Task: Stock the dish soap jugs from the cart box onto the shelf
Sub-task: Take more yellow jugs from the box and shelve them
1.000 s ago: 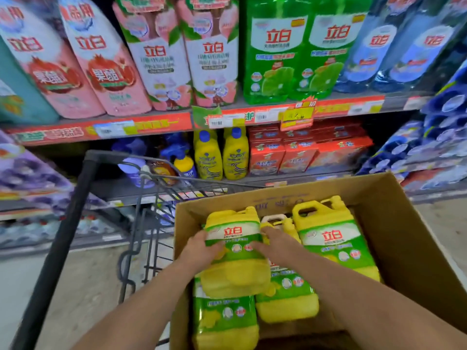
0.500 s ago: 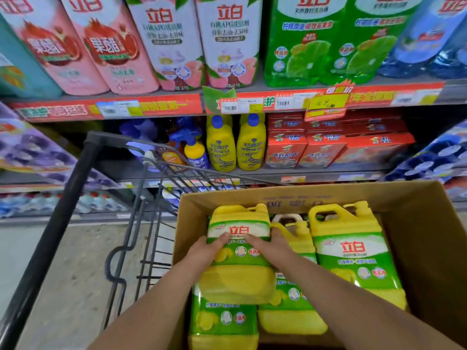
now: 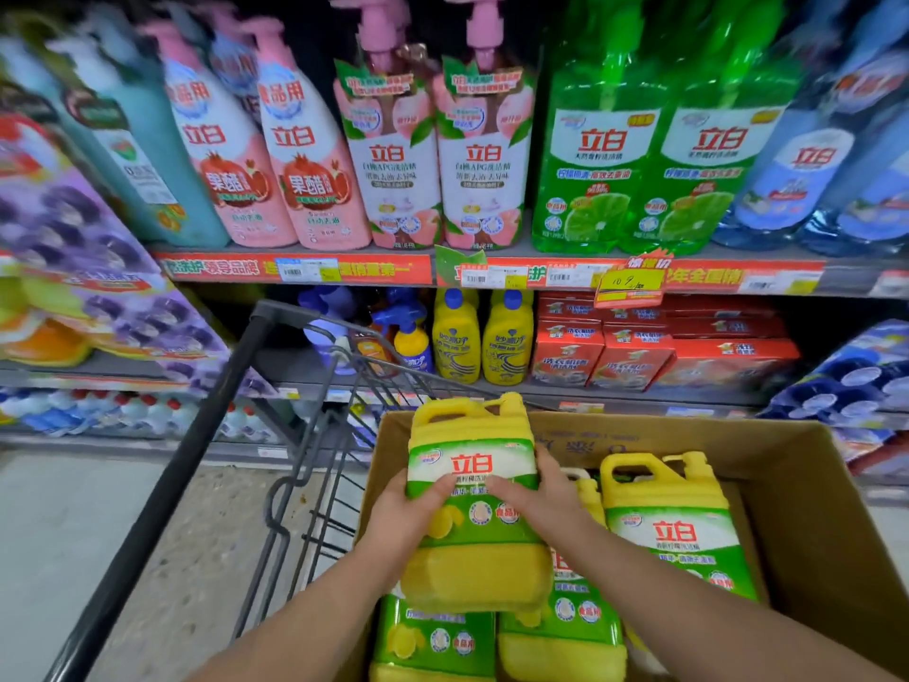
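A yellow dish soap jug [image 3: 472,465] with a green label is held up above the cardboard box [image 3: 811,484] on the cart. My left hand [image 3: 410,514] grips its left side and my right hand [image 3: 536,494] grips its right side. Three more jugs stay in the box: one upright at the right [image 3: 674,529], one flat under the lifted jug [image 3: 433,642], and one beside it [image 3: 565,627], partly hidden by my right arm.
The black wire cart [image 3: 315,435] stands against the shelving. The upper shelf [image 3: 492,268] carries pink, green and blue soap bottles. The lower shelf [image 3: 639,393] carries small yellow bottles [image 3: 482,337] and red cartons [image 3: 634,356]. Purple packs [image 3: 98,287] are stacked at the left.
Both hands have raised the jug up out of the box, toward the shelves. The camera has tilted up, showing more of the upper shelf.
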Demonstrator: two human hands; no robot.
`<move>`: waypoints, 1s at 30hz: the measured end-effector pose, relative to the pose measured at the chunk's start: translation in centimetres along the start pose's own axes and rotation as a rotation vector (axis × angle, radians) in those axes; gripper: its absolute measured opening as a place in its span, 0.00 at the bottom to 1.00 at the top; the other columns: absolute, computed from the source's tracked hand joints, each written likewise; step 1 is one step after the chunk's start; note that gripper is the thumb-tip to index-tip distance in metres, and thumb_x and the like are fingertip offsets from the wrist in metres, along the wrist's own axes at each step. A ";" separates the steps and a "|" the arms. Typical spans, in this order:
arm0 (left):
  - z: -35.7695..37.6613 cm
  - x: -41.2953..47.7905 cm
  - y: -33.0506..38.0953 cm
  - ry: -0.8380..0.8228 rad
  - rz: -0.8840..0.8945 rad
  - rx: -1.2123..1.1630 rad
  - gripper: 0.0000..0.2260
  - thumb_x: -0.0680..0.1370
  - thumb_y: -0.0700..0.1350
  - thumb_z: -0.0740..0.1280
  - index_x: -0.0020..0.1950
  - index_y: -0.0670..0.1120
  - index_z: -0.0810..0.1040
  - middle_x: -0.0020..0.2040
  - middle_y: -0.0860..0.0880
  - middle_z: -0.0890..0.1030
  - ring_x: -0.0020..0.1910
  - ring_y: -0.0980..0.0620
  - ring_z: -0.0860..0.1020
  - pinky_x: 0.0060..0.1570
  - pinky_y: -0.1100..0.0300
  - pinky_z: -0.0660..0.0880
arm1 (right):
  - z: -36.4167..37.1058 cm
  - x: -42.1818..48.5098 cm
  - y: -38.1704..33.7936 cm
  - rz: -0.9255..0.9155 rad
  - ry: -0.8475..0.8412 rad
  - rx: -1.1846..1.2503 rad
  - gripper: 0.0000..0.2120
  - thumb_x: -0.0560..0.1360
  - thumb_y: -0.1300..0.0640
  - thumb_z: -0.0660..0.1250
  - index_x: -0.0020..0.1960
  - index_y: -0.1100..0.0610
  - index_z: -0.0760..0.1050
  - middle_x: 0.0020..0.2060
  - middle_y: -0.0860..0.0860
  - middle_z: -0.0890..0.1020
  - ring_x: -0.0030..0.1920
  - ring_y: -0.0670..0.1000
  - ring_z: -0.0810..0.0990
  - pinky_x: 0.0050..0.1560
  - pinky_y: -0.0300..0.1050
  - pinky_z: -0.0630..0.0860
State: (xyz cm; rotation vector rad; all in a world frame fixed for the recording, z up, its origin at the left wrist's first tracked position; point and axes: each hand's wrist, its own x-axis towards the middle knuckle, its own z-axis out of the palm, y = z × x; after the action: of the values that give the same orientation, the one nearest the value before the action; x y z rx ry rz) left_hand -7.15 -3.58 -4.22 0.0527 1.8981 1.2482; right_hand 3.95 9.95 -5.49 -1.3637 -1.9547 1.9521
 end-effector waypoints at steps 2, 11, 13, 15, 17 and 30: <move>-0.3 -1.0 1.3 0.011 0.051 -0.029 0.22 0.72 0.52 0.72 0.62 0.46 0.73 0.54 0.43 0.83 0.50 0.44 0.82 0.53 0.44 0.79 | -0.2 -0.5 -1.6 -0.098 -0.007 -0.033 0.32 0.68 0.48 0.75 0.68 0.48 0.64 0.55 0.45 0.79 0.47 0.40 0.78 0.40 0.31 0.75; -2.9 -4.8 5.1 0.194 0.285 -0.093 0.17 0.73 0.50 0.71 0.60 0.51 0.74 0.52 0.49 0.83 0.47 0.51 0.82 0.41 0.58 0.81 | 0.4 -2.5 -7.9 -0.438 -0.099 -0.062 0.33 0.69 0.51 0.74 0.67 0.42 0.61 0.52 0.38 0.77 0.50 0.36 0.75 0.45 0.28 0.71; -3.8 -5.8 5.5 0.239 0.308 -0.076 0.18 0.73 0.50 0.71 0.61 0.50 0.73 0.54 0.47 0.82 0.51 0.47 0.82 0.52 0.47 0.79 | 1.0 -2.8 -8.9 -0.479 -0.131 -0.072 0.31 0.69 0.50 0.74 0.65 0.40 0.60 0.51 0.35 0.75 0.51 0.39 0.76 0.48 0.32 0.72; -4.8 -6.6 5.8 0.282 0.320 -0.077 0.19 0.72 0.52 0.71 0.61 0.51 0.73 0.55 0.47 0.82 0.52 0.46 0.81 0.55 0.44 0.78 | 1.8 -3.1 -9.8 -0.513 -0.166 -0.087 0.33 0.68 0.49 0.74 0.66 0.40 0.60 0.55 0.39 0.77 0.56 0.44 0.76 0.56 0.42 0.74; -5.6 -7.5 5.8 0.314 0.338 -0.107 0.19 0.72 0.52 0.71 0.62 0.50 0.73 0.55 0.47 0.82 0.51 0.46 0.82 0.54 0.44 0.78 | 2.5 -3.4 -10.7 -0.540 -0.199 -0.117 0.38 0.68 0.48 0.74 0.72 0.46 0.59 0.60 0.45 0.77 0.59 0.47 0.76 0.62 0.50 0.74; -15.4 -14.6 3.7 0.600 0.425 -0.185 0.09 0.72 0.55 0.70 0.49 0.61 0.71 0.44 0.59 0.81 0.41 0.61 0.80 0.32 0.68 0.75 | 12.3 -8.9 -16.2 -0.779 -0.375 -0.199 0.35 0.68 0.49 0.75 0.69 0.44 0.60 0.52 0.39 0.75 0.50 0.41 0.76 0.47 0.32 0.70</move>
State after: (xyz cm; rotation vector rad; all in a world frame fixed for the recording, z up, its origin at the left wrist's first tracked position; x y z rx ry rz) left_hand -9.33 -19.65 9.91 -0.0223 2.3433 1.8828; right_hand -6.45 -1.83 10.17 -0.1438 -2.3713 1.7056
